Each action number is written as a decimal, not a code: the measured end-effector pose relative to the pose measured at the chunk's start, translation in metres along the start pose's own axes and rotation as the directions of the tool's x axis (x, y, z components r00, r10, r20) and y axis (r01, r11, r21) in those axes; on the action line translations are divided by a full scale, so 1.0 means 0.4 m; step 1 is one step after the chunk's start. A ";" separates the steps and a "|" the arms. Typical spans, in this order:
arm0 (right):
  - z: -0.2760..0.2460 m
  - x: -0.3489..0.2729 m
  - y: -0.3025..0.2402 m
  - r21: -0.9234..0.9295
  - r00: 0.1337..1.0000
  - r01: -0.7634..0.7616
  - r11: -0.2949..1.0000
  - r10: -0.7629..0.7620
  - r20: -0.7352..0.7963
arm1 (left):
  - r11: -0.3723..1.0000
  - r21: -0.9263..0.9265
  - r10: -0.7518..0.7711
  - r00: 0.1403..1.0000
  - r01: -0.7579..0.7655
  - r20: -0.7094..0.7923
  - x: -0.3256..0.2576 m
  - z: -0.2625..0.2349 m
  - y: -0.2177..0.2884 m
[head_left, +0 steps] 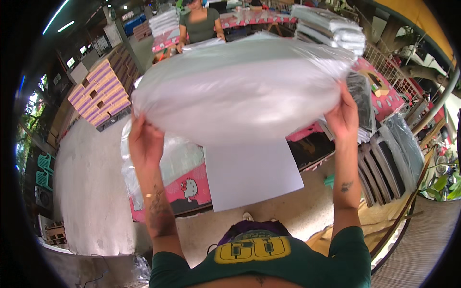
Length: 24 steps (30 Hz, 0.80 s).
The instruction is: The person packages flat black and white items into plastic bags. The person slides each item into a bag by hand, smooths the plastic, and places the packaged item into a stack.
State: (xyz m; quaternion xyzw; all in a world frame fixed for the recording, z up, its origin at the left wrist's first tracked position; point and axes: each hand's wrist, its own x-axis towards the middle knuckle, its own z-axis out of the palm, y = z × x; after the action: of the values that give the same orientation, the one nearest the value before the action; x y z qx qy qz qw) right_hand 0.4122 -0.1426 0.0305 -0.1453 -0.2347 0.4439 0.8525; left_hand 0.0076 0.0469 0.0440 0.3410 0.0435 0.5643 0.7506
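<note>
A large clear plastic bag (240, 91) billows out in front of me, held up by both hands above the table. My left hand (145, 137) pinches its near left corner, and my right hand (343, 113) grips its right edge. Beneath it a white sheet (254, 177) juts over the table's near edge; the bag hides the sheet's far part, so I cannot tell whether the two are joined. Motion blurs the middle of the bag.
A pink patterned table cover (194, 185) shows below the sheet. Across the table stands a co-worker (199, 24). Stacked boxes (102, 91) rise at the left, wrapped bundles (331, 29) at the far right. More plastic-wrapped stacks (384, 168) stand near my right arm.
</note>
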 end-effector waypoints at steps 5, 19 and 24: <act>-0.154 0.142 0.118 -0.128 0.996 -0.091 0.988 0.091 -0.002 | 0.992 0.027 -0.117 0.989 0.119 -0.090 0.156 -0.246 -0.149; -0.657 0.070 0.368 -0.843 0.965 -0.102 0.528 -0.155 -0.213 | 0.623 0.758 -0.062 0.978 0.193 -0.197 0.125 -0.492 -0.572; -0.504 0.122 0.202 -0.832 0.920 -0.112 0.544 -0.259 -0.294 | 0.449 0.894 -0.118 0.991 -0.010 0.070 0.223 -0.340 -0.608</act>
State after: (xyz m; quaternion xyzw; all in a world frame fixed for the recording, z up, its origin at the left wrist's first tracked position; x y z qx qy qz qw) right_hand 0.4874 -0.0647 -0.1642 -0.6065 -0.2521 0.2037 0.7260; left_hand 0.1772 0.1562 -0.1677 0.7159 0.2977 0.4116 0.4790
